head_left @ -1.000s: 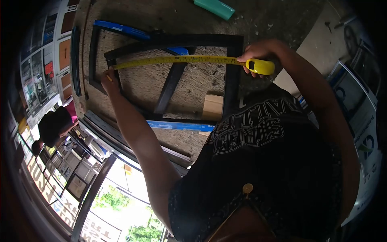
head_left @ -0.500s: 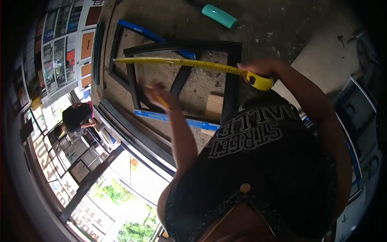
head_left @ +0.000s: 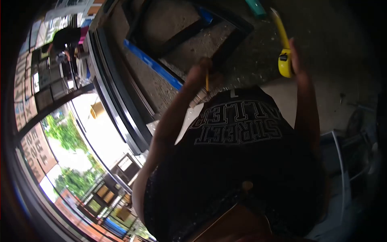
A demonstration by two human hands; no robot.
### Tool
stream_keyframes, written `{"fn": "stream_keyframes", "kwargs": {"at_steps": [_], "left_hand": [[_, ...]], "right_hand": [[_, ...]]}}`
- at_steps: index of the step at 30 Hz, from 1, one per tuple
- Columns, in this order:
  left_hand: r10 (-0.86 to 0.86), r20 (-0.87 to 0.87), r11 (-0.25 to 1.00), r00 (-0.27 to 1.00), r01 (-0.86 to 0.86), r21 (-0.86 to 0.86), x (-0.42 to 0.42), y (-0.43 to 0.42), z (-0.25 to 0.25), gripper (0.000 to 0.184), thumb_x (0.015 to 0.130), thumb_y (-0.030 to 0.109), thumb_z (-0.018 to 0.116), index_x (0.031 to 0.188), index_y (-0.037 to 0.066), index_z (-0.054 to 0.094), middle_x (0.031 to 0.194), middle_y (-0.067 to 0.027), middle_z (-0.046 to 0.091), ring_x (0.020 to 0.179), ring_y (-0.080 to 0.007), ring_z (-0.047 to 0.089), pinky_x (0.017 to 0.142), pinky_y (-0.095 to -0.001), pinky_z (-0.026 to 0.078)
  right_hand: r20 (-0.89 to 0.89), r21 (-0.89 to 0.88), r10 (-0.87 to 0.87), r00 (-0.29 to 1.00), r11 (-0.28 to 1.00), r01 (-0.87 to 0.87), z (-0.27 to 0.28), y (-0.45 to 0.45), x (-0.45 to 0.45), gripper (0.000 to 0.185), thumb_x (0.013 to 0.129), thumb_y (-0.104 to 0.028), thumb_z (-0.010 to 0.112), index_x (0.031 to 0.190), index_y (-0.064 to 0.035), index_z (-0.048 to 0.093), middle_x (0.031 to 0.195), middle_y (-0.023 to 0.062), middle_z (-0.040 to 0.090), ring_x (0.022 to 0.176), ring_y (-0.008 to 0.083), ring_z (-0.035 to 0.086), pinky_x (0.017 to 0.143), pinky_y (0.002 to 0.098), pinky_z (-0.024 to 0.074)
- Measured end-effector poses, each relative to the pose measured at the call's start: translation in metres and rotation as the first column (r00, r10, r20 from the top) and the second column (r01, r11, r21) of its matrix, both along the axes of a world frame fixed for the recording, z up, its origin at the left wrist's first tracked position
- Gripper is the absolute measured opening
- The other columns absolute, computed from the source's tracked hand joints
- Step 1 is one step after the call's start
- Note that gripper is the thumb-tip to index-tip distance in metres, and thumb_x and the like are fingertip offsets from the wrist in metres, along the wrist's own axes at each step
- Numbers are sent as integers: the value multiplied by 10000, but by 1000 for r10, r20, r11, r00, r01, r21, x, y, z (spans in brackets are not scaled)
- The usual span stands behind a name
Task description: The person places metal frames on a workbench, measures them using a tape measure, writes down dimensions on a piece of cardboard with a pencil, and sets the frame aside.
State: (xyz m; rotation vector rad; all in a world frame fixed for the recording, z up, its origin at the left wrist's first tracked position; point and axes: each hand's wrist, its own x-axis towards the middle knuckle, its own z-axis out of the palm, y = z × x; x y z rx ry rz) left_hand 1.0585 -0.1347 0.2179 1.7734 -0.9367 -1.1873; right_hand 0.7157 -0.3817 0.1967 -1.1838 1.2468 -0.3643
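My right hand (head_left: 297, 62) is closed round a yellow tape measure (head_left: 285, 66), held out over the floor at the right. A short length of its yellow blade (head_left: 279, 26) sticks out, blurred. In my closed left hand (head_left: 198, 73) is a thin yellow pencil (head_left: 207, 82) pointing down; the fingers are partly smeared. That hand is above the near side of a dark rectangular frame (head_left: 227, 47) on the floor. Blue labelled tape (head_left: 153, 64) runs along one edge of the frame. A second dark piece with blue tape (head_left: 205, 14) lies across its far part.
A teal cylinder (head_left: 255, 7) lies on the floor ahead. Long dark metal profiles (head_left: 115, 86) run along the left, beside a bright opening. Another person (head_left: 66, 38) bends over at the far left. At right are a pale board (head_left: 278, 94) and a metal-edged panel (head_left: 340, 161).
The tape blade no longer stretches across the frame and is now mostly inside its case. My right hand has moved away from the frame; my left hand is nearer my body. The view has turned.
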Motion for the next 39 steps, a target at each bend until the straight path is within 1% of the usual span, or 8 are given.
{"fn": "stream_keyframes", "kwargs": {"at_steps": [4, 15, 19, 20, 27, 29, 31, 39], "left_hand": [[-437, 713, 885, 548, 403, 233, 58, -1, 50, 274, 864, 181, 687, 1047, 22, 560, 1031, -119, 597, 934, -209, 610, 853, -354, 526], [-416, 765, 907, 492, 167, 386, 253, 20, 2, 336, 849, 198, 735, 1131, 60, 616, 973, -137, 656, 942, -267, 638, 848, -364, 523], [129, 924, 982, 361, 85, -171, 165, 56, 17, 303, 806, 182, 774, 1033, 60, 613, 961, -133, 672, 962, -301, 646, 836, -399, 534], [85, 524, 992, 848, -20, -128, 150, 69, 2, 291, 771, 198, 788, 997, 86, 643, 993, -107, 664, 970, -300, 633, 824, -426, 526], [-70, 697, 990, 714, 133, -36, 68, 160, 3, 502, 812, 289, 730, 1210, 62, 525, 1188, -153, 602, 1168, -357, 528, 943, -481, 432], [17, 644, 993, 765, 65, -103, 79, 182, -24, 427, 849, 197, 682, 1207, 53, 500, 1180, -177, 599, 1150, -384, 540, 909, -491, 447], [155, 552, 988, 819, -133, -81, 86, 182, -13, 365, 853, 94, 619, 1191, 39, 493, 1157, -198, 599, 1110, -412, 556, 877, -492, 466], [212, 478, 947, 852, -58, -317, 106, 158, 29, 358, 824, -19, 611, 1164, -1, 499, 952, -180, 611, 907, -363, 627, 754, -441, 522]], "right_hand": [[-242, -350, -9, 970, 934, -78, -27, -30, -18, 715, 964, -657, 351, 1206, 0, 499, 1096, 98, 560, 1022, 180, 532, 899, 351, 405], [-735, -636, -18, 678, 366, -679, 74, 36, 81, 439, 914, -391, 624, 1213, -73, 571, 1199, 159, 618, 1097, 341, 607, 937, 464, 476], [166, -573, 974, 157, 224, -788, 179, 154, 167, 317, 903, -322, 667, 1106, -80, 639, 1078, 104, 655, 1017, 267, 637, 892, 388, 502], [418, -476, 906, 66, 280, -834, 190, 191, 183, 371, 923, -381, 627, 1108, -59, 636, 1069, 121, 657, 1027, 295, 632, 905, 417, 493], [522, -272, 787, -328, -212, -939, 188, 249, 270, 342, 962, -341, 571, 1110, -32, 569, 1110, 148, 607, 1049, 321, 594, 864, 435, 481], [527, -12, 809, 262, 315, -949, 135, 228, 253, 384, 905, -358, 650, 1101, -40, 557, 1130, 179, 592, 1057, 342, 580, 870, 457, 478], [-450, -796, 373, 811, 245, -554, 59, 211, 245, 551, 818, -398, 743, 1220, -77, 545, 1060, 177, 619, 1001, 359, 606, 860, 485, 487], [-740, -558, 123, 661, 437, -706, 16, 276, 214, 765, 744, -510, 750, 1374, -163, 488, 1395, 196, 410, 1173, 437, 494, 940, 532, 445]]}}
